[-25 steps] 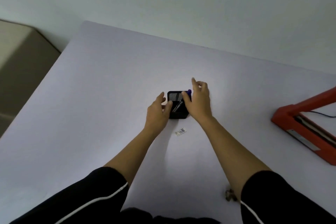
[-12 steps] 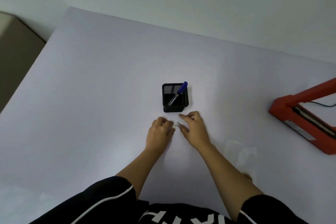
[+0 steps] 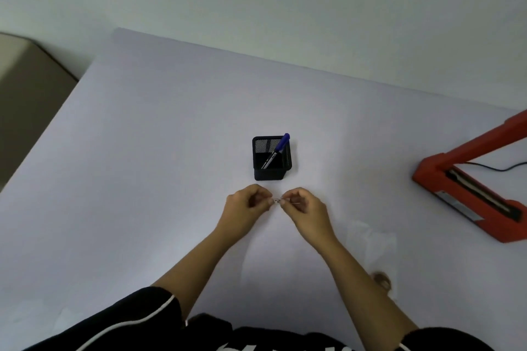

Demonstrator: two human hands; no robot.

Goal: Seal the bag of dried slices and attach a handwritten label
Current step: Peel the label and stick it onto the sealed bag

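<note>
A small white label (image 3: 276, 201) is pinched between the fingertips of my left hand (image 3: 247, 204) and my right hand (image 3: 304, 206), just above the table in front of the pen holder. Most of the label is hidden by my fingers. A clear plastic bag (image 3: 370, 248) lies flat to the right of my right forearm, with brown dried slices (image 3: 380, 279) at its near end. A blue-capped marker (image 3: 276, 151) leans in the black mesh pen holder (image 3: 271, 158), beyond my hands.
A red heat sealer (image 3: 467, 194) with its arm raised sits at the right edge, a black cable running from it. The white table (image 3: 142, 151) ends at a wall behind and drops off at the left.
My hands left the pen holder and came back to the label lying in front of it. Both now pinch the label and have lifted it slightly. The marker stays in the holder.
</note>
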